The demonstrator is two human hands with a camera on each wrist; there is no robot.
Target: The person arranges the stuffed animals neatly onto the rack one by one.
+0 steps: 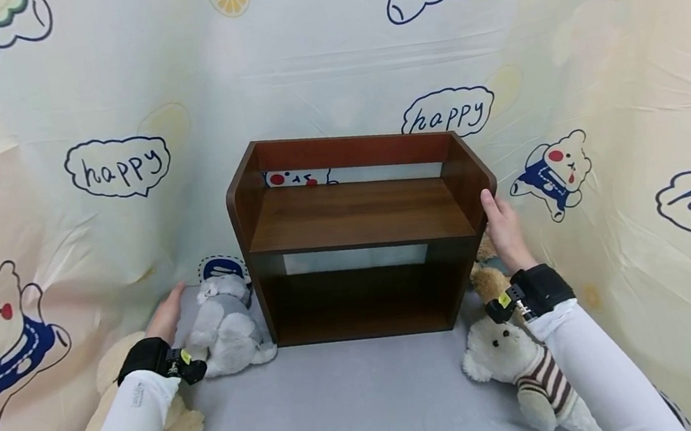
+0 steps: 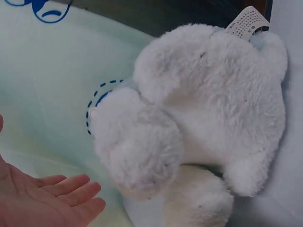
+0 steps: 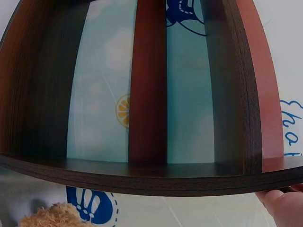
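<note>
A dark brown two-tier wooden shelf (image 1: pixel 358 217) stands upright against the back curtain. My right hand (image 1: pixel 505 230) touches the outside of its right side panel, thumb at the front edge. In the right wrist view, that side panel (image 3: pixel 189 185) crosses the frame and the hand (image 3: pixel 286 205) shows at its lower right corner. My left hand (image 1: pixel 167 314) is held open, palm turned up in the left wrist view, with nothing in it. Just right of it sits a fluffy grey-white plush toy (image 1: pixel 227 326) with a white label (image 2: pixel 248 22), beside the shelf's left side.
A beige plush toy (image 1: pixel 180 424) lies partly under my left forearm. By the right forearm is a white plush bear (image 1: pixel 501 350) in a striped top, with a brown plush (image 1: pixel 489 280) behind it. A printed curtain (image 1: pixel 318 71) surrounds the grey surface (image 1: pixel 340 406).
</note>
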